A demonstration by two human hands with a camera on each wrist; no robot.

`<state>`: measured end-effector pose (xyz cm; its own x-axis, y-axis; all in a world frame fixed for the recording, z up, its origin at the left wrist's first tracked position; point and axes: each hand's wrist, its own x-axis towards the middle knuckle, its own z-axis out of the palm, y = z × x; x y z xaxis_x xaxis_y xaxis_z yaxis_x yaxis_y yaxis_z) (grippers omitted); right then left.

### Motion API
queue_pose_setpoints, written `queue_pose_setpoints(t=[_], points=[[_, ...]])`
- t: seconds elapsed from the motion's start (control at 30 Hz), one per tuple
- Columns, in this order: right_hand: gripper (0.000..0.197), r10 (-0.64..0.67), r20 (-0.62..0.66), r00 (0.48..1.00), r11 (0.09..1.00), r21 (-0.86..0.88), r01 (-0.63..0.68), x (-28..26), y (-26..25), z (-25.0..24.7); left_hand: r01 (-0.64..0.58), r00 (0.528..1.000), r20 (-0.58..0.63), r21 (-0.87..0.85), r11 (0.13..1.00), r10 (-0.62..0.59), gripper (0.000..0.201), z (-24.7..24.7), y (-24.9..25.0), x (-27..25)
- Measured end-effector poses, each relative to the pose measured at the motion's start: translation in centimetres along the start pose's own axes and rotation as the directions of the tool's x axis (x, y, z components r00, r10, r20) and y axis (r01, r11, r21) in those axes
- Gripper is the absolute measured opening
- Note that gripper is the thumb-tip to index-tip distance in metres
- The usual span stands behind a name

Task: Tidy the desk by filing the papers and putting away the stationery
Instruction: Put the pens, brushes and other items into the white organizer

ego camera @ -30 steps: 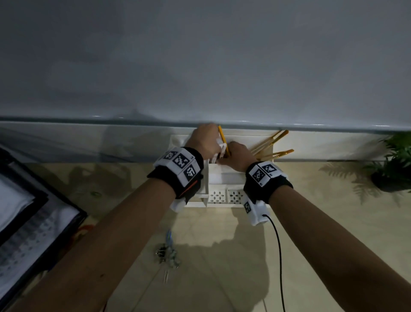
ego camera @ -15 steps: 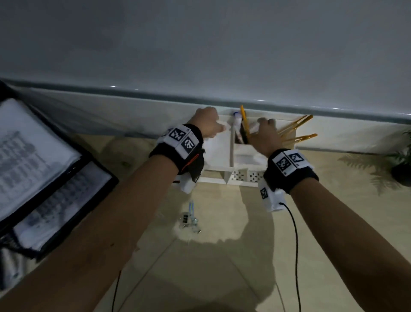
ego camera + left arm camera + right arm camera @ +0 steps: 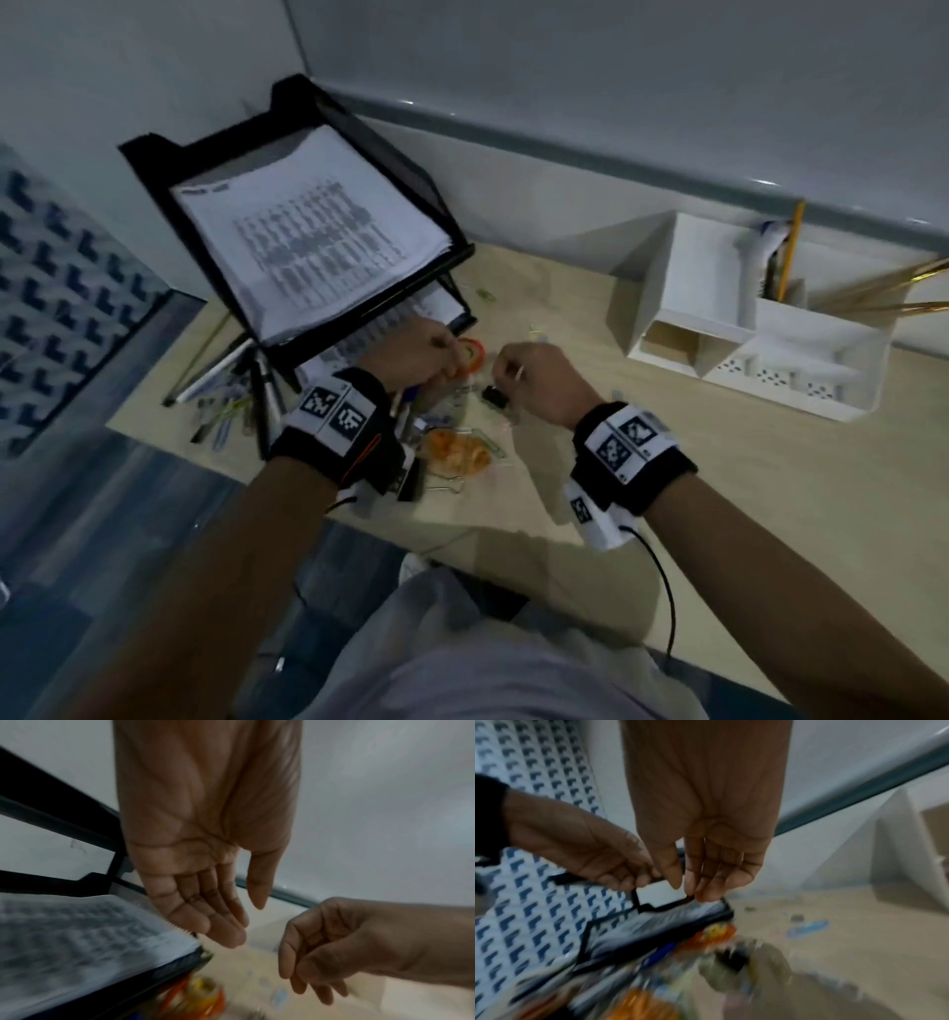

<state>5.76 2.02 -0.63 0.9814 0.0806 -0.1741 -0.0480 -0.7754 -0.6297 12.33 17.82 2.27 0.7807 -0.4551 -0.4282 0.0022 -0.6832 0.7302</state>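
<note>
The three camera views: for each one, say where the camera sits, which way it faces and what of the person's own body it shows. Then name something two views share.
Head: worn on the head, looks down at the desk, both forearms, left hand and right hand.
Left wrist: looks along the open left palm toward the paper tray; right hand opposite.
Right wrist: looks along the right palm; left hand alongside.
Shared: all show the paper tray.

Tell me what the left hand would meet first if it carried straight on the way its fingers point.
Probably the orange tape roll: the left hand points forward and down over the clutter, with the roll just past its fingertips. Depth is unclear; the black paper tray stands beside that line.
</note>
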Motion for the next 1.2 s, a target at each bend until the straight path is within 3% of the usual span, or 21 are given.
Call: queue_pose_setpoints(t=[0.1,0.13,0.23,0.3,0.4,0.5,0.6,0.7,0.77,0.83,0.87,0.93,1.0,1.07,1.2], points=[[0.015,0.054,0.179,0.982,0.996,-0.079,-0.041,0.2,-1.0,5.1,0.009,0.995,0.092,0.332,0.943,-0.042,0.005,-0.5,-4.1,-1.1],[0.019,0.082,0.215,0.973,0.993,-0.102,-0.061,0.3,-1.1,6.5,-0.001,0.985,0.156,0.412,0.911,-0.069,0.010,-0.4,-5.0,-1.4],[0.048,0.192,0.231,0.954,0.962,-0.239,-0.136,0.3,-1.1,9.3,-0.132,0.908,0.394,0.598,0.791,-0.146,0.054,0.7,-6.5,-2.1],[0.067,0.237,0.181,0.955,0.935,-0.311,-0.173,0.0,-1.1,10.1,-0.225,0.863,0.468,0.691,0.687,-0.188,0.081,1.4,-7.2,-2.3],[0.074,0.275,0.134,0.952,0.913,-0.347,-0.215,0.2,-1.4,10.2,-0.334,0.870,0.471,0.779,0.531,-0.143,0.087,2.2,-8.1,-2.1],[0.073,0.371,0.147,0.917,0.892,-0.330,-0.308,1.0,-1.2,9.7,-0.366,0.886,0.458,0.782,0.504,-0.067,0.077,2.4,-8.2,-1.6],[0.055,0.410,0.124,0.904,0.883,-0.303,-0.359,1.3,-0.4,9.1,-0.372,0.896,0.442,0.789,0.488,-0.032,0.074,2.6,-7.4,-1.1],[0.046,0.403,0.075,0.912,0.906,-0.178,-0.385,1.1,1.0,7.5,-0.376,0.908,0.416,0.764,0.524,0.045,0.074,2.7,-6.2,-0.2],[0.038,0.380,0.007,0.925,0.925,0.000,-0.380,0.6,1.9,5.1,-0.391,0.900,0.420,0.664,0.637,0.115,0.079,2.5,-4.8,0.9],[0.033,0.358,-0.093,0.929,0.913,0.242,-0.328,-0.2,2.4,1.6,-0.383,0.896,0.400,0.472,0.794,0.194,0.061,2.5,-2.9,2.0],[0.029,0.359,-0.150,0.921,0.883,0.375,-0.283,-0.7,2.5,-0.5,-0.362,0.904,0.368,0.388,0.848,0.217,0.048,2.5,-1.7,2.4],[0.023,0.388,-0.249,0.887,0.811,0.550,-0.200,-1.4,3.0,-4.8,-0.315,0.925,0.295,0.241,0.918,0.240,0.042,2.6,0.7,3.3],[0.022,0.440,-0.339,0.831,0.800,0.568,-0.192,-1.4,4.5,-9.2,-0.248,0.935,0.262,0.000,0.969,0.239,0.038,2.9,3.0,4.2],[0.018,0.492,-0.418,0.764,0.832,0.483,-0.271,-0.9,6.7,-13.2,-0.183,0.937,0.260,-0.208,0.961,0.234,0.029,3.2,4.9,5.5],[0.037,0.603,-0.485,0.633,0.795,0.306,-0.523,1.3,12.3,-18.2,-0.170,0.950,0.208,-0.287,0.943,0.235,0.019,3.8,8.1,8.4]])
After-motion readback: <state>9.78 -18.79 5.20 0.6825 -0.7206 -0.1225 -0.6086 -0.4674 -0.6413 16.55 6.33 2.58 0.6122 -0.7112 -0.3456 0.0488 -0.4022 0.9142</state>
